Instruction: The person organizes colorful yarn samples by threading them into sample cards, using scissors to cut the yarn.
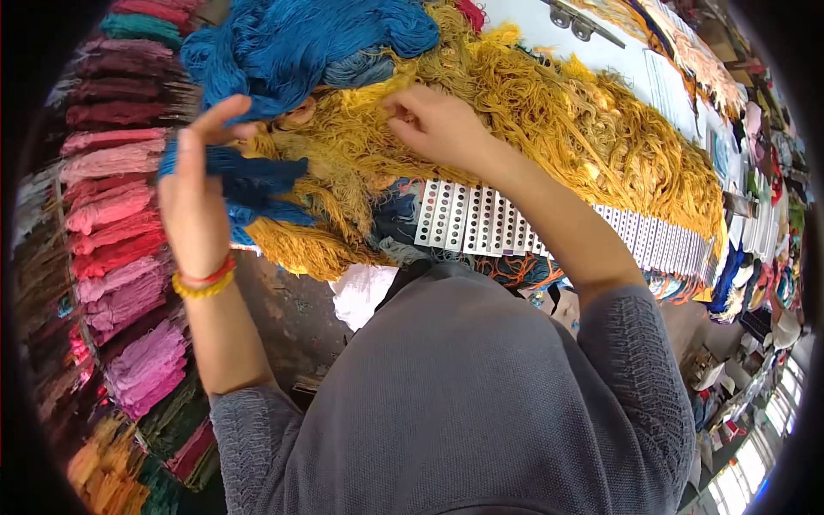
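Observation:
My left hand (202, 184) is raised at the left with its fingers stretched and apart. Dark blue yarn (266, 176) shows on both sides of it and seems to pass behind it; no grip on the yarn is visible. Above the mustard yarn (532, 94), my right hand (433, 124) has its fingers curled together in a pinch; whatever is between the fingertips is too small to make out. A large bright blue yarn bundle (318, 43) lies beyond both hands, on top of the yellow heap.
Skeins in reds and pinks (116, 210) hang in a column along the left. White cards with rows of round colour samples (468, 219) line the near edge of the heap. White sheets (669, 90) and a metal clip (584, 26) are at the far side.

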Available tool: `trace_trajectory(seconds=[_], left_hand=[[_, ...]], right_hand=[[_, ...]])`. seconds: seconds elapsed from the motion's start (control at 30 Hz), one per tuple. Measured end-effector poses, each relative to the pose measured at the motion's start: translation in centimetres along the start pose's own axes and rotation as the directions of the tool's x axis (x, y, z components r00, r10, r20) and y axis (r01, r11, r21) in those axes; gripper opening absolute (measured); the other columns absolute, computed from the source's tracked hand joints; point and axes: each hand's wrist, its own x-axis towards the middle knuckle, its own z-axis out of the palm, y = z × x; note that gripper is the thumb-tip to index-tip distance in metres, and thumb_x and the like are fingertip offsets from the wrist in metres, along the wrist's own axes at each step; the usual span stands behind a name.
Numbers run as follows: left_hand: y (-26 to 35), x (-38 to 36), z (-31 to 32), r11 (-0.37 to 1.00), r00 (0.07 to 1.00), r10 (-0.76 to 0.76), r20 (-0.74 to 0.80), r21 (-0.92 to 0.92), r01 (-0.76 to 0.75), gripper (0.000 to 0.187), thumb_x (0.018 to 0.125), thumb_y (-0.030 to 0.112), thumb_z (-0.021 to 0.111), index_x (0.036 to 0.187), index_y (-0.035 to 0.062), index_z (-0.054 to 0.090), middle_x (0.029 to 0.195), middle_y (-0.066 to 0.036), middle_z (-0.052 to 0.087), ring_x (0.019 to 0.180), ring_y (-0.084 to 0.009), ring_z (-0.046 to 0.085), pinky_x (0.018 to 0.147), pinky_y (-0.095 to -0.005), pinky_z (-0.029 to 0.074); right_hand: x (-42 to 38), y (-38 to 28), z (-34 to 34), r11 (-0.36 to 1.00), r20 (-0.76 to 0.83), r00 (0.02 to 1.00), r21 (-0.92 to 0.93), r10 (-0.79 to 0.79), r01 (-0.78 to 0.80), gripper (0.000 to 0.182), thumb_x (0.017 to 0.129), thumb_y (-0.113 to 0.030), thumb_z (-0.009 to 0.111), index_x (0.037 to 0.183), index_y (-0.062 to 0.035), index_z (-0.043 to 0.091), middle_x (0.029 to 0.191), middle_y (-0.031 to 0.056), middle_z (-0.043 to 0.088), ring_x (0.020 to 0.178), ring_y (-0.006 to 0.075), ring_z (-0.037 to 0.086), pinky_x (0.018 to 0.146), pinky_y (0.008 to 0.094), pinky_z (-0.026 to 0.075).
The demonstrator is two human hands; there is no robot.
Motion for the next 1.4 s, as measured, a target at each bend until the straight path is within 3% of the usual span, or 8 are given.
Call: trace_trajectory(seconds=[0.2,0.23,0.7,0.8,0.9,1.03,1.13,1.4], left_hand=[[10.4,1.2,-7.4,0.901,0.908,0.396,0.138,0.135,-0.413,0.051,0.092,0.033,0.028,0.115,-0.0068,0.047,0.118,-0.023,0.049,0.114,-0.03,0.045,0.099,-0.0375,0.029],[12.4,1.8,-6.8,0.826,0.837,0.538,0.097,0.137,-0.547,0.044,0.091,0.031,0.032,0.105,-0.0045,0.054,0.097,-0.016,0.055,0.087,-0.0226,0.05,0.077,-0.0318,0.036],[23.1,3.0,-7.7,0.641,0.656,0.728,0.2,0.145,-0.754,0.036,0.088,0.03,0.042,0.1,-0.0009,0.056,0.092,-0.01,0.058,0.08,-0.0173,0.054,0.07,-0.029,0.042],[20.2,3.1,-6.6,0.767,0.743,0.611,0.273,0.027,-0.641,0.034,0.087,0.03,0.045,0.099,-0.0001,0.057,0.091,-0.009,0.059,0.078,-0.0162,0.055,0.068,-0.0284,0.043],[11.1,2.5,-2.9,0.975,0.859,0.201,0.472,-0.178,-0.13,0.033,0.087,0.029,0.047,0.098,0.0006,0.057,0.09,-0.007,0.059,0.076,-0.015,0.055,0.067,-0.0278,0.044],[-2.6,-3.0,5.2,0.61,0.632,-0.292,0.718,-0.368,0.701,0.038,0.09,0.034,0.044,0.105,0.0014,0.054,0.104,-0.01,0.059,0.091,-0.0198,0.057,0.073,-0.0315,0.047],[-4.0,-5.2,8.3,0.377,0.522,-0.233,0.82,-0.419,0.826,0.056,0.091,0.048,0.029,0.115,0.0012,0.049,0.109,-0.009,0.056,0.099,-0.0178,0.054,0.077,-0.0312,0.045],[-5.3,-7.5,10.6,0.49,0.502,-0.152,0.851,-0.377,0.786,0.054,0.094,0.04,0.023,0.123,-0.002,0.041,0.107,-0.009,0.055,0.091,-0.0154,0.053,0.073,-0.0277,0.043]], right_hand=[[-4.4,-1.2,-0.4,0.953,0.18,0.968,0.217,0.174,-0.212,0.024,0.08,-0.021,0.056,0.099,-0.0058,0.056,0.083,0.0084,0.058,0.068,0.0167,0.056,0.061,0.0286,0.046],[-4.7,-1.6,-0.8,0.946,0.197,0.959,0.211,0.204,-0.245,0.024,0.08,-0.02,0.057,0.099,-0.0062,0.057,0.082,0.0077,0.058,0.067,0.0155,0.055,0.061,0.0279,0.046],[-4.4,-6.3,-4.1,0.858,0.17,0.93,0.358,0.327,-0.367,0.02,0.083,-0.017,0.057,0.097,-0.0038,0.058,0.073,-0.0012,0.056,0.065,0.0054,0.049,0.06,0.0216,0.043],[-5.0,-7.3,-5.3,0.797,0.145,0.91,0.444,0.388,-0.41,0.019,0.084,-0.014,0.056,0.098,-0.0027,0.058,0.075,-0.0021,0.056,0.066,0.0044,0.049,0.061,0.0204,0.043],[-6.3,-8.3,-5.3,0.702,0.051,0.904,0.613,0.424,-0.363,0.015,0.084,-0.013,0.056,0.095,-0.0034,0.058,0.076,-0.003,0.055,0.065,0.003,0.048,0.059,0.0188,0.042],[-8.3,-10.9,-3.6,0.485,0.049,0.821,0.786,0.568,-0.383,0.014,0.084,-0.011,0.057,0.094,-0.0019,0.058,0.075,-0.0033,0.055,0.065,0.0021,0.048,0.059,0.017,0.041],[-9.6,-10.6,-0.7,0.461,-0.002,0.832,0.833,0.555,-0.306,0.015,0.084,-0.011,0.054,0.092,0.0013,0.056,0.074,0.0009,0.057,0.064,0.0053,0.053,0.058,0.0195,0.045],[-10.9,-12.0,-0.6,0.354,0.145,0.706,0.784,0.694,-0.509,0.016,0.082,-0.013,0.058,0.088,0.0018,0.057,0.072,0.0024,0.057,0.057,0.0072,0.053,0.054,0.0207,0.047]])
